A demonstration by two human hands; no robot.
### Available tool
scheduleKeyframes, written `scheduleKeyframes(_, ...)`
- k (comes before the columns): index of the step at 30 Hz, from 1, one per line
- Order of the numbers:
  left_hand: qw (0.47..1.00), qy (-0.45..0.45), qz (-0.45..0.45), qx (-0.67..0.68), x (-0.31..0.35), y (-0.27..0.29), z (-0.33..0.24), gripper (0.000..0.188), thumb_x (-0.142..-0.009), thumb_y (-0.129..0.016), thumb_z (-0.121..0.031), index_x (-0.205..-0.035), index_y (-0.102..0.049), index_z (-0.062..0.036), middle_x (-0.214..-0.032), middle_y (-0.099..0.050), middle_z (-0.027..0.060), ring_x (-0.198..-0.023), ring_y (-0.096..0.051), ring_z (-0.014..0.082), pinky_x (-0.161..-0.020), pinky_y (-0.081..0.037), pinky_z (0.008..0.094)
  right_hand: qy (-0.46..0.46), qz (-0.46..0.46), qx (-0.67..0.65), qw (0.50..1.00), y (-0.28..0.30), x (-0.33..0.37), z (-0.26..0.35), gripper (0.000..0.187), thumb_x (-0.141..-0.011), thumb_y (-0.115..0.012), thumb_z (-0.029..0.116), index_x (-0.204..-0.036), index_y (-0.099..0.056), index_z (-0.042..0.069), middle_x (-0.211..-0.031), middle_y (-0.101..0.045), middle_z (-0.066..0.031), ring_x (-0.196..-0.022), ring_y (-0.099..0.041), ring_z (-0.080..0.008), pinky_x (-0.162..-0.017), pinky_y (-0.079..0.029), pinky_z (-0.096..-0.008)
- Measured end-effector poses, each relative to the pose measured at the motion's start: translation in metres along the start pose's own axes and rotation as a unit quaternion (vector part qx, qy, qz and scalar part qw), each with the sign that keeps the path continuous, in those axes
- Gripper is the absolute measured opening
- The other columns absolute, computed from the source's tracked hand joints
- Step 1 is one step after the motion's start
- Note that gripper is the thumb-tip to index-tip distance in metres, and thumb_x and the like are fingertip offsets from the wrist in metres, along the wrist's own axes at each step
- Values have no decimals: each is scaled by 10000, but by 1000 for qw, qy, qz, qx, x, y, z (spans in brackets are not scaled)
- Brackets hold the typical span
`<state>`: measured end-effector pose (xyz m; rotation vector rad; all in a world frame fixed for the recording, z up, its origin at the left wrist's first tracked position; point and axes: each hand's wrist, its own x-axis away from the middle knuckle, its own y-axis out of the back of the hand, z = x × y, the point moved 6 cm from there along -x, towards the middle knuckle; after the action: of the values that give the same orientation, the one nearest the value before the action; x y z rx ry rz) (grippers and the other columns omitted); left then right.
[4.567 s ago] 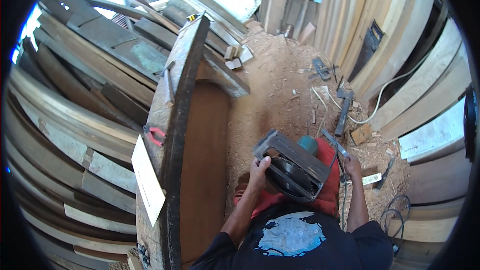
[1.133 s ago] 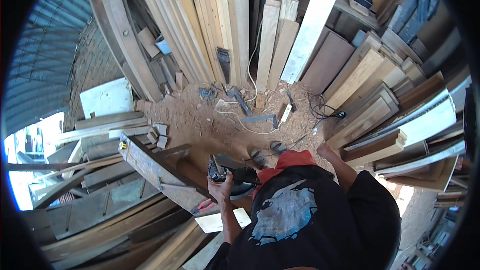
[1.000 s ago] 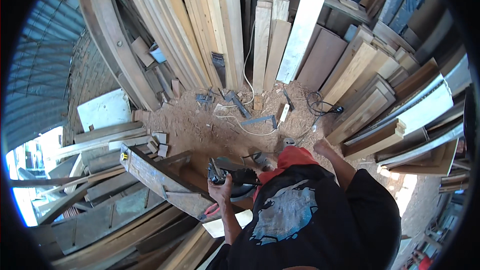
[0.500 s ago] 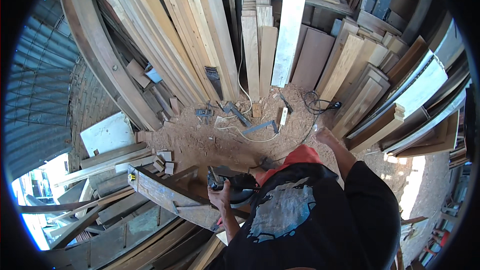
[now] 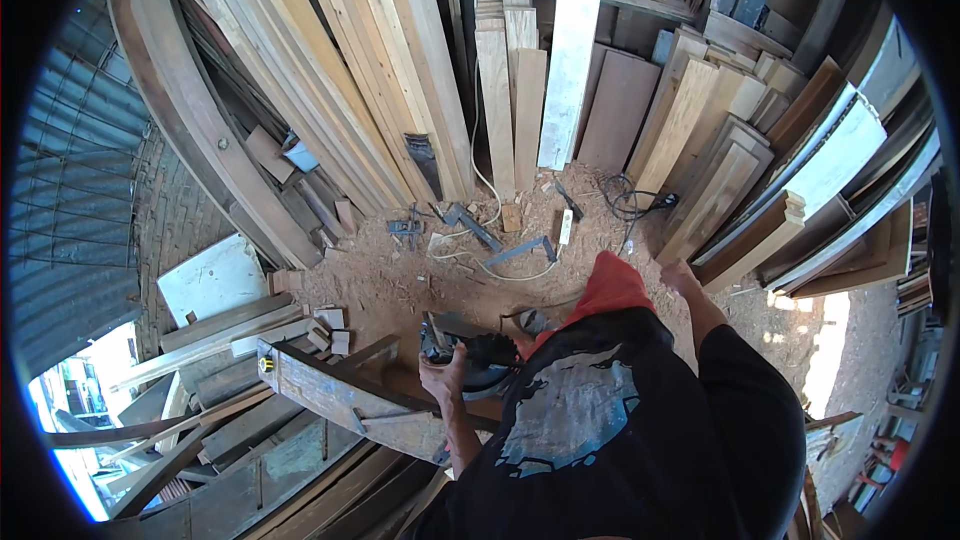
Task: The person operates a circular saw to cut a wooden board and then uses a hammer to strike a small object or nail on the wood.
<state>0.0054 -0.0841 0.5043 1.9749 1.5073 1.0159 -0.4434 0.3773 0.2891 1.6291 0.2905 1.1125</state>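
Observation:
My left hand [image 5: 443, 377] is closed round a dark power tool that looks like a circular saw [image 5: 490, 352], with a round toothed edge facing my body. My body and hand hide part of the saw. It is beside a worn wooden bench [image 5: 330, 390] with an angled top board. My right hand [image 5: 680, 278] is out to the right, above the floor, in front of the leaning boards. Its fingers look loosely curled, and nothing shows in them.
Long timber planks [image 5: 350, 70] lean at the back, with shorter boards [image 5: 715, 180] to the right. On the shaving-strewn floor lie a white power strip [image 5: 566, 228], a coiled black cable [image 5: 625, 202] and a dark angled metal piece [image 5: 520, 252]. Wood offcuts [image 5: 330, 328] are by the bench.
My right hand has swung outward to the right and slightly nearer. My red-clad leg has come forward, and a foot now shows by the saw. My left hand still grips the saw.

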Motion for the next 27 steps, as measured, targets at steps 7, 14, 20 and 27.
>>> scheduleKeyframes(7,999,-36,12,-22,-12,3,-8,898,-586,-886,-548,-1195,-657,71,-1072,-725,257,-1053,-700,392,-947,-529,453,-18,52,-58,997,-42,37,-8,201,-853,-655,219,-727,-753,96,-627,-679,-70,-557,-677,-215,-519,-531,-370)
scheduleKeyframes(14,998,-32,-30,-35,-22,-8,14,934,-580,-880,-566,-1210,-650,85,-1097,-724,261,-1074,-696,397,-961,-526,453,-209,84,-350,910,-114,26,-53,210,-891,-652,218,-775,-746,71,-632,-653,-78,-538,-636,-185,-454,-502,-363)
scheduleKeyframes(20,998,-34,-35,-48,-8,14,-17,949,-575,-877,-562,-1226,-641,87,-1116,-719,271,-1088,-693,400,-965,-528,457,-123,29,-210,969,-47,-15,-3,212,-810,-686,262,-768,-768,71,-731,-718,-113,-690,-705,-256,-610,-552,-415)
scheduleKeyframes(27,999,-2,-19,-45,-6,21,-13,1066,-598,-891,-547,-1360,-545,113,-1278,-645,298,-1214,-629,409,-1052,-484,452,-3,6,-27,1000,-12,-41,47,207,-776,-672,285,-768,-791,116,-831,-759,-120,-859,-740,-321,-770,-572,-456)
